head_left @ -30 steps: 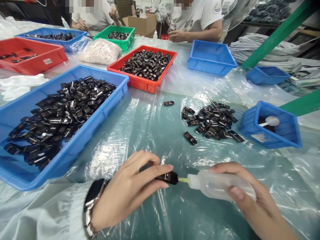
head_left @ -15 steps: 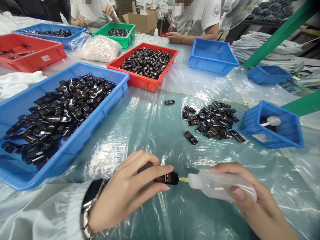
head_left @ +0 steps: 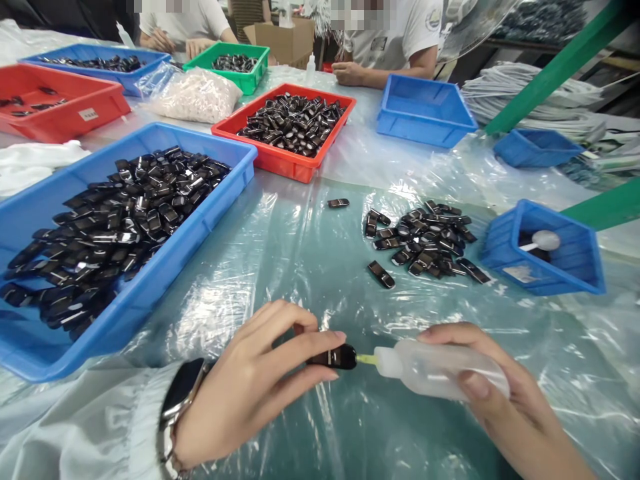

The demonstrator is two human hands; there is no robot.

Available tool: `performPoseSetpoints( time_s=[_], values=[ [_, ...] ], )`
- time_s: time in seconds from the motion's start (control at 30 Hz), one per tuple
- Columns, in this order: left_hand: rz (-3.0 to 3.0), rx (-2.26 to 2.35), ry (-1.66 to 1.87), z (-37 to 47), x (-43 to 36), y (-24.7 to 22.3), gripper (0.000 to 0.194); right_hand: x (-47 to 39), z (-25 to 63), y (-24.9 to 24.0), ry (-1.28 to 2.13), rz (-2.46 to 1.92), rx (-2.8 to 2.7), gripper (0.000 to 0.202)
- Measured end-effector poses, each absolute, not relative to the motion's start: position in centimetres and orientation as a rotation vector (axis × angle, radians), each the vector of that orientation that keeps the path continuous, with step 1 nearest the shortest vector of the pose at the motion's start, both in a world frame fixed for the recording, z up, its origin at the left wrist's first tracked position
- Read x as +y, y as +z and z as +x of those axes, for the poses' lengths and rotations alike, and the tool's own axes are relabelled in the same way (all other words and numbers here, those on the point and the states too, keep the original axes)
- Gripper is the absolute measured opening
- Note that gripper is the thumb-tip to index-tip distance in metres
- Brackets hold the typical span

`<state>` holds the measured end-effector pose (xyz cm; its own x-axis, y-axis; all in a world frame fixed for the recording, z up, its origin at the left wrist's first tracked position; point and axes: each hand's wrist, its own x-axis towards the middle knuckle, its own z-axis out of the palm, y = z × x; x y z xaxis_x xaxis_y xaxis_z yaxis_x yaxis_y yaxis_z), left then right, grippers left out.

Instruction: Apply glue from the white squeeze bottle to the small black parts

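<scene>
Glossy black piece [head_left: 345, 357], lower centre of frame, is pinched in my left hand [head_left: 260, 380]; my right hand [head_left: 523, 408] grips a squeeze bottle [head_left: 434, 368], nozzle [head_left: 368, 359] at the piece's end. It looks light, stiff (probably slippery), best held by its long edges. Since earlier, a co-worker's raised hand [head_left: 199, 47], upper left, has dropped near the green tray [head_left: 257, 75].

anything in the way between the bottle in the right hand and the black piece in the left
Nothing visible: the right hand holds the bottle with its yellow tip at the end of the black piece the left hand pinches. Whether they touch is unclear.
</scene>
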<state>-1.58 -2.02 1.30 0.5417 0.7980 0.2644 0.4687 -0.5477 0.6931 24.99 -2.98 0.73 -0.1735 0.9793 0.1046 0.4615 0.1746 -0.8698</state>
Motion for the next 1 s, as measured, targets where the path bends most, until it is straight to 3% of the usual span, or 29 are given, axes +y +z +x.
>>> performPoseSetpoints(
  time_s=[0.4, 0.6, 0.83, 0.9, 1.0],
  values=[
    [2.192, 1.208, 0.765, -1.9, -1.2, 0.7, 0.027, -2.6, 25.4, 0.3, 0.925, -1.445, -1.655, 0.025],
    [1.944, 1.374, 0.827, -2.4, 0.6, 0.4, 0.025, -1.5, 25.5, -0.1, 0.870, -1.530, -1.494, 0.040],
    [1.721, 1.392, 0.905, -2.4, 0.9, -0.1, 0.022, -0.5, 24.9, -1.5, 0.812, -1.532, -1.569, 0.033],
    [1.686, 1.379, 0.900, -2.3, 0.7, -0.1, 0.022, -0.7, 25.0, -1.6, 0.676, -1.523, -1.573, 0.038],
    [1.652, 1.364, 0.914, -2.2, 0.5, -0.2, 0.021, -1.7, 24.3, -1.4, 0.186, -1.375, -1.550, 0.041]
  ],
)
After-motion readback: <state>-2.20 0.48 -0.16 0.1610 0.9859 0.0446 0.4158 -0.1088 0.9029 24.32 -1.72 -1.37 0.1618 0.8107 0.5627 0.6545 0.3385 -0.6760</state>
